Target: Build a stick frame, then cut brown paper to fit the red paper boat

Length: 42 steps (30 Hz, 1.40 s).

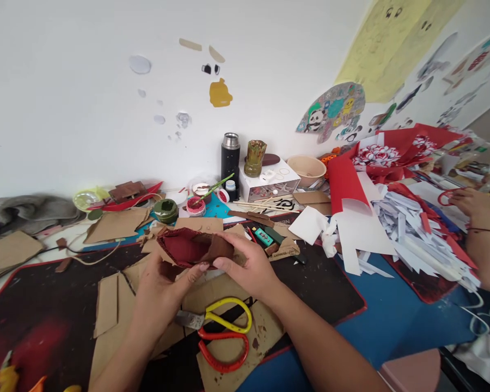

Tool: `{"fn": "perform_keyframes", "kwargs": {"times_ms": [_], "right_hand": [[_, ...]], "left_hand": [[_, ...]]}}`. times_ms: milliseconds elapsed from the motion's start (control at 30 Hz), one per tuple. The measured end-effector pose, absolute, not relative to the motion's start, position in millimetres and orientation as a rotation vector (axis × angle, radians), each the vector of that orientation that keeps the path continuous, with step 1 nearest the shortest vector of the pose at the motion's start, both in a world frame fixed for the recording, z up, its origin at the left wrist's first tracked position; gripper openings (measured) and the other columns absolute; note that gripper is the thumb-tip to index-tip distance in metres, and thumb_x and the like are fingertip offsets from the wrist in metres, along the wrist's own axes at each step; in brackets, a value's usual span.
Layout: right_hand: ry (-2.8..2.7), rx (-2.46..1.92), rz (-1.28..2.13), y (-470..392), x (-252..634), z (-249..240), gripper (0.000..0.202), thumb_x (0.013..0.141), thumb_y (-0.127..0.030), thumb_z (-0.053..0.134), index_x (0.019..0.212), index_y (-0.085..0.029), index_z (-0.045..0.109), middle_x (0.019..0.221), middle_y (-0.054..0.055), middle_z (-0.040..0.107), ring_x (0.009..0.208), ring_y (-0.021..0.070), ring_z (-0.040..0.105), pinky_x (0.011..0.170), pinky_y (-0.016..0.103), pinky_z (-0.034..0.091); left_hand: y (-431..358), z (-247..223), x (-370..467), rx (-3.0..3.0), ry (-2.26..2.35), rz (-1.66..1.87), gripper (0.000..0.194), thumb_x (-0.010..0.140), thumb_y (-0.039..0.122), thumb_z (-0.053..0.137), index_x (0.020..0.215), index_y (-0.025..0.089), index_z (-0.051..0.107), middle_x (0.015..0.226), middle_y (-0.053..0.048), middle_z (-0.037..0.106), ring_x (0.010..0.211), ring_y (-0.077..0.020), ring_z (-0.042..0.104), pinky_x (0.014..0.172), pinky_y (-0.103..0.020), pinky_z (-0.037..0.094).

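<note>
Between my two hands is a dark red and brown painted cardboard piece (188,247), folded into a hollow shape that opens toward me. My left hand (163,288) grips its left end, the thumb along the lower edge. My right hand (249,264) closes on its right end, thumb in front and fingers behind. Below the hands lie scissors (224,326) with one yellow and one red handle loop, their blades partly hidden by my left hand. Cut cardboard sheets (106,305) lie under and around them on the dark mat.
Behind stand a green paint jar (165,210), a pink paint jar (196,205) with a green brush, a black thermos (230,158) and a white box (269,179). To the right are red paper (347,179) and white paper strips (404,223). Another person's hand (469,207) holds scissors there.
</note>
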State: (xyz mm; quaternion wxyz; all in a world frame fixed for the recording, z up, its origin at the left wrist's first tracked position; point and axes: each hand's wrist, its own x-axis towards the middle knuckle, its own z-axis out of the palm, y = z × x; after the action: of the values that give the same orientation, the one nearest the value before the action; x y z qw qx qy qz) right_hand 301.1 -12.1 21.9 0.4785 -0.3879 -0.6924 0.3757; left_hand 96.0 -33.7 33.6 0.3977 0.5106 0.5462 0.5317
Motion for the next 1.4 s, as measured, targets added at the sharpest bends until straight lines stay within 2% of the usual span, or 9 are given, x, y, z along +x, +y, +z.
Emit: {"fn": "perform_keyframes", "kwargs": {"times_ms": [167, 467, 833, 1033, 1200, 1400], "right_hand": [[-1.641, -0.954, 0.990, -11, 302, 23, 0.045, 0.106, -0.053, 0.069, 0.141, -0.027, 0.079, 0.142, 0.009, 0.079, 0.133, 0.0286, 0.074, 0.119, 0.045, 0.056], [-1.620, -0.987, 1.005, -11, 304, 25, 0.041, 0.103, -0.050, 0.074, 0.137, -0.029, 0.081, 0.138, 0.007, 0.081, 0.131, 0.0283, 0.075, 0.117, 0.044, 0.058], [-1.645, -0.935, 0.993, -10, 307, 27, 0.040, 0.104, -0.046, 0.074, 0.141, -0.030, 0.079, 0.139, 0.007, 0.080, 0.132, 0.0269, 0.074, 0.118, 0.044, 0.056], [-1.594, -0.968, 1.008, -11, 306, 27, 0.040, 0.102, -0.046, 0.077, 0.137, -0.030, 0.081, 0.137, 0.007, 0.081, 0.130, 0.0275, 0.075, 0.117, 0.044, 0.057], [-1.540, -1.007, 1.029, -11, 304, 26, 0.038, 0.099, -0.046, 0.080, 0.131, -0.027, 0.083, 0.133, 0.008, 0.082, 0.127, 0.0280, 0.076, 0.114, 0.042, 0.059], [-1.507, -1.068, 1.088, -11, 302, 23, 0.046, 0.098, -0.055, 0.077, 0.129, -0.021, 0.083, 0.134, 0.012, 0.082, 0.128, 0.0307, 0.076, 0.115, 0.045, 0.057]], "left_hand": [[-33, 35, 97, 1.264, 1.394, 1.362, 0.064, 0.065, 0.058, 0.098, 0.109, 0.023, 0.067, 0.103, -0.009, 0.085, 0.096, -0.0334, 0.083, 0.086, -0.046, 0.069], [-35, 30, 97, 1.297, 1.386, 1.360, 0.065, 0.067, 0.065, 0.097, 0.109, 0.023, 0.070, 0.111, -0.011, 0.085, 0.104, -0.0354, 0.081, 0.091, -0.048, 0.067], [-35, 30, 96, 1.310, 1.436, 1.374, 0.065, 0.059, 0.067, 0.100, 0.097, 0.023, 0.072, 0.098, -0.009, 0.083, 0.103, -0.0377, 0.081, 0.091, -0.051, 0.067], [-37, 29, 95, 1.262, 1.420, 1.322, 0.066, 0.061, 0.065, 0.100, 0.104, 0.023, 0.073, 0.105, -0.011, 0.085, 0.104, -0.0382, 0.082, 0.093, -0.052, 0.068], [-36, 28, 94, 1.252, 1.397, 1.317, 0.064, 0.065, 0.063, 0.098, 0.108, 0.022, 0.074, 0.109, -0.012, 0.086, 0.102, -0.0352, 0.082, 0.090, -0.048, 0.068], [-31, 21, 94, 1.241, 1.392, 1.243, 0.062, 0.071, 0.066, 0.093, 0.110, 0.021, 0.075, 0.113, -0.012, 0.086, 0.104, -0.0343, 0.080, 0.093, -0.048, 0.067]]}}
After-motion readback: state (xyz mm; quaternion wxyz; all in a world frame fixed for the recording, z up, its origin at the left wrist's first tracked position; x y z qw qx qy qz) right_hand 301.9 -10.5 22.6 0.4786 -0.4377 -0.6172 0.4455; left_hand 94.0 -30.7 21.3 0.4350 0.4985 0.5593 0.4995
